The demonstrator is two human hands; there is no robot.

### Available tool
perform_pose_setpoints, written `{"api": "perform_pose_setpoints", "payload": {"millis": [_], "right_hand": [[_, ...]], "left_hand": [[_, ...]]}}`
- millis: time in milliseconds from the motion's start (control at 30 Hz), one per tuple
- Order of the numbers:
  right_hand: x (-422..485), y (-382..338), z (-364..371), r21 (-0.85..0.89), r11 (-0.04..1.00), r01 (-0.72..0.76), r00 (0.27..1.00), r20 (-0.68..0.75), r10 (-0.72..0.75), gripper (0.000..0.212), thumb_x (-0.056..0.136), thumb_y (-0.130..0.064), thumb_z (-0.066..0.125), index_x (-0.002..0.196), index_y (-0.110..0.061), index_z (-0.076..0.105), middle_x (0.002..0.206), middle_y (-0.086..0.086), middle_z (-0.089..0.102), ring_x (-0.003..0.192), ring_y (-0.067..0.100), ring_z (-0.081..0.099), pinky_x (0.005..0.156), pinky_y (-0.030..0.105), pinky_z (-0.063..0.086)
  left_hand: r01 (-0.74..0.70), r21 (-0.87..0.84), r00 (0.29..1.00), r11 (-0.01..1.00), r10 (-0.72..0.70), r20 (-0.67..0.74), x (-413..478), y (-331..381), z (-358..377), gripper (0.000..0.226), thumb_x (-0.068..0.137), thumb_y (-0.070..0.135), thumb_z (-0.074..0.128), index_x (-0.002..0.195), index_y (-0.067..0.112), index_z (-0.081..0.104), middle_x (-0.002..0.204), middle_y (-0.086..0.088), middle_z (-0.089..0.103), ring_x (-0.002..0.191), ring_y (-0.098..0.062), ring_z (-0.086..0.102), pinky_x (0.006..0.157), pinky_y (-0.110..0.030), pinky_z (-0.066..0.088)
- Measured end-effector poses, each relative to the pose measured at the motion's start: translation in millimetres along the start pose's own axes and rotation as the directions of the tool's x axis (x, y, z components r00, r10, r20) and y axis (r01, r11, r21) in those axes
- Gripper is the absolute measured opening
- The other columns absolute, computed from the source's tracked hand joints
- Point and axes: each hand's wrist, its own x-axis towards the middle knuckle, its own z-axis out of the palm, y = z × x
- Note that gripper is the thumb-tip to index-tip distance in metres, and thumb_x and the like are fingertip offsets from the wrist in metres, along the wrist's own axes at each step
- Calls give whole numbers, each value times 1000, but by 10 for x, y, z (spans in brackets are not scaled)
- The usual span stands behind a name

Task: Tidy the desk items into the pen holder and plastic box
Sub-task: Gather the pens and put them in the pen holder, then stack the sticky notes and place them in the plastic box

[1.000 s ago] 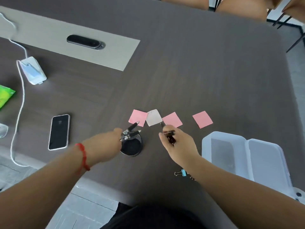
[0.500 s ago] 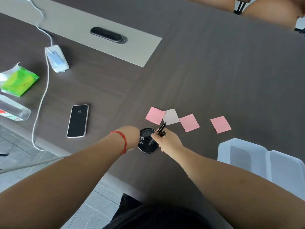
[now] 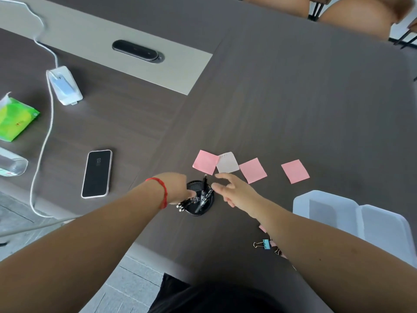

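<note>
Left hand [image 3: 178, 188]: closed around several black pens [image 3: 187, 202], their ends jutting out beside the wrist, at the rim of the black mesh pen holder [image 3: 199, 211].
Right hand [image 3: 234, 192]: half a second ago it gripped a pen over the holder; now open, fingers loosely spread, empty, just right of the holder. That pen [image 3: 204, 195] stands inside, so the pen step looks partly done.
Outstanding, by judgement: three pink sticky notes [image 3: 252, 170], one white note [image 3: 227, 162], and binder clips [image 3: 262, 243] under the right forearm.
Plastic box [image 3: 325, 211]: open, far right.
Surface: dark wood-grain desk [image 3: 293, 98] with a grey inset panel; phone [image 3: 97, 173], charger [image 3: 65, 85] and tissue pack [image 3: 15, 119] at left. Pale tiled floor below the desk edge.
</note>
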Motion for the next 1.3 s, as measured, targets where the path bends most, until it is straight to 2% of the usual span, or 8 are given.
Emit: {"api": "perform_pose_setpoints", "payload": {"millis": [100, 300, 400, 600, 867, 967, 1067, 1300], "right_hand": [[90, 140, -250, -3, 998, -63, 970, -234, 61, 29, 92, -47, 47, 111, -28, 58, 77, -2, 59, 56, 11, 53, 62, 27, 46], [462, 632, -711, -102, 943, -316, 813, -541, 214, 30, 86, -21, 57, 116, -20, 61, 115, 9, 62, 63, 16, 57, 48, 23, 36], [621, 738, -747, -123, 921, -369, 764, -605, 226, 38, 84, -26, 63, 120, -16, 59, 118, 10, 60, 94, 28, 60, 68, 32, 48], [832, 791, -605, -244, 807, -538, 724, -624, 293, 64, 81, -42, 68, 134, -17, 43, 130, 7, 53, 122, 29, 48, 95, 44, 42], [839, 853, -734, -133, 811, -570, 734, -527, 429, 33, 87, -39, 55, 107, -13, 57, 109, 11, 57, 104, 32, 56, 80, 38, 47], [719, 808, -950, -69, 891, -449, 793, -491, 361, 22, 95, -28, 41, 89, -11, 52, 83, 9, 56, 79, 30, 58, 62, 32, 40], [556, 729, -1393, 45, 931, -363, 745, -585, 319, 34, 98, -29, 31, 85, -7, 53, 76, 12, 58, 64, 29, 51, 53, 31, 34], [543, 1179, -2038, -53, 788, -614, 684, -534, 497, 26, 94, -28, 44, 90, -7, 60, 75, 9, 59, 68, 28, 55, 62, 30, 42]], "left_hand": [[38, -130, 998, 991, -44, -42, 174, -69, -169, 45, 97, 39, 39, 113, 3, 60, 112, -16, 66, 104, -31, 61, 87, -32, 46], [87, -458, 989, 885, -133, -70, 931, -4, -273, 37, 89, 29, 55, 60, 7, 48, 57, -10, 51, 56, -28, 48, 49, -23, 35], [149, -455, 970, 878, -219, -105, 1210, 107, -183, 39, 80, 40, 66, 63, 9, 49, 54, -3, 48, 53, -22, 47, 44, -23, 30], [267, -409, 917, 873, -360, -169, 1539, 314, 105, 67, 68, 30, 77, 119, 0, 45, 121, -17, 56, 112, -36, 58, 86, -42, 52], [246, -348, 967, 905, -256, 17, 1626, 280, -95, 28, 87, 24, 57, 63, 10, 53, 66, -6, 55, 76, -27, 56, 51, -22, 37], [131, -851, 987, 508, -148, 63, 1606, 267, -263, 11, 86, 21, 64, 79, 12, 61, 63, -2, 51, 52, -15, 42, 43, -18, 28], [136, -975, 984, 178, 91, 154, 1555, 428, -375, 5, 87, 13, 64, 89, 18, 64, 60, 7, 56, 46, -5, 42, 42, -13, 32], [271, -817, 960, 510, -78, 270, 1672, 879, -78, 11, 84, 10, 67, 80, 9, 56, 61, -3, 56, 25, -4, 50, 36, -11, 41]]}}
